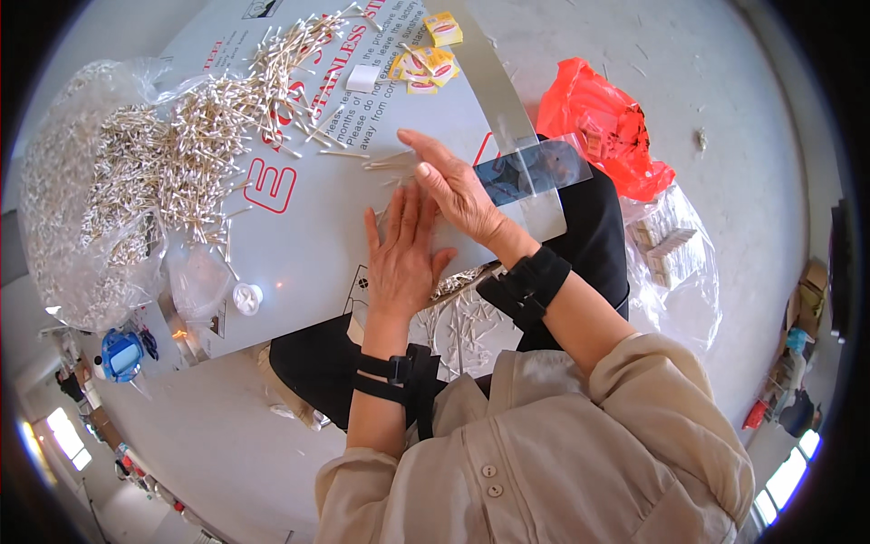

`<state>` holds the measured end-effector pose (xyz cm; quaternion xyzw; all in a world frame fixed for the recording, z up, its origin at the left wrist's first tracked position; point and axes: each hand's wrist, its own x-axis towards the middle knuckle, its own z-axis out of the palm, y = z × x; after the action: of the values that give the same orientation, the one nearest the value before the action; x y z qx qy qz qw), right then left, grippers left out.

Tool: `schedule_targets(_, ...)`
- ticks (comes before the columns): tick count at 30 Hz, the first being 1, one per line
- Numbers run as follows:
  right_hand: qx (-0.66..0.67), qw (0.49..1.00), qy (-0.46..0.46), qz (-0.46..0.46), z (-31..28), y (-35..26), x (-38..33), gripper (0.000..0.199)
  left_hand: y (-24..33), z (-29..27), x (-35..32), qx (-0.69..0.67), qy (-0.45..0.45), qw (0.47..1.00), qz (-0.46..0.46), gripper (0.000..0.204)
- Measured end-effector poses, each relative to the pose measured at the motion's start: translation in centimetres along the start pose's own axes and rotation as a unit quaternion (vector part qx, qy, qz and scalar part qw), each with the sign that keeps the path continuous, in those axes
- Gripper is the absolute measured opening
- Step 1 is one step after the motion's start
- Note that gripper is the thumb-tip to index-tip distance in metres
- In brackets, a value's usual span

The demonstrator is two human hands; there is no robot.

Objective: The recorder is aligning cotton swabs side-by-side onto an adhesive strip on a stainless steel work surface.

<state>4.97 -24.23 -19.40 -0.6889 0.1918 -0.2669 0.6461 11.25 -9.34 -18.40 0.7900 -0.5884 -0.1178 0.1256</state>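
Note:
My left hand lies palm down on a grey printed sheet covering the table, its fingers stretched out. What lies under its palm is hidden. Just beyond and to the right, my right hand hovers with its thumb and index finger apart, close over the left fingertips. A few loose cotton swabs lie beside the right thumb and the left fingertips. To the left, a large heap of cotton swabs spills from a clear plastic bag.
Small yellow printed packets and a white card lie at the far side. A dark glossy rectangle is at the right edge. Beyond it are a red plastic bag and a clear bag of packs. A white round cap sits front left.

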Motion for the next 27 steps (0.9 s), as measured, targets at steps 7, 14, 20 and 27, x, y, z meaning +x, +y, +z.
schedule_targets(7,0.13,0.985,0.099,0.054,-0.2,1.4,0.1,0.054,-0.1,0.4,1.4,-0.013,0.064,0.996,-0.058,0.086)
schedule_targets(14,-0.298,0.944,-0.062,-0.13,0.1,1.1,4.8,0.042,0.4,1.3,0.3,0.055,0.054,0.996,-0.045,0.08)
schedule_targets(20,-0.309,0.932,-0.185,-0.044,-0.2,0.1,3.6,0.036,1.3,2.0,-0.3,0.02,0.13,0.987,-0.098,0.081)
schedule_targets(27,-0.052,0.997,-0.003,0.057,-0.6,0.8,1.2,0.03,0.4,1.1,2.1,0.019,0.068,0.992,-0.104,0.082)
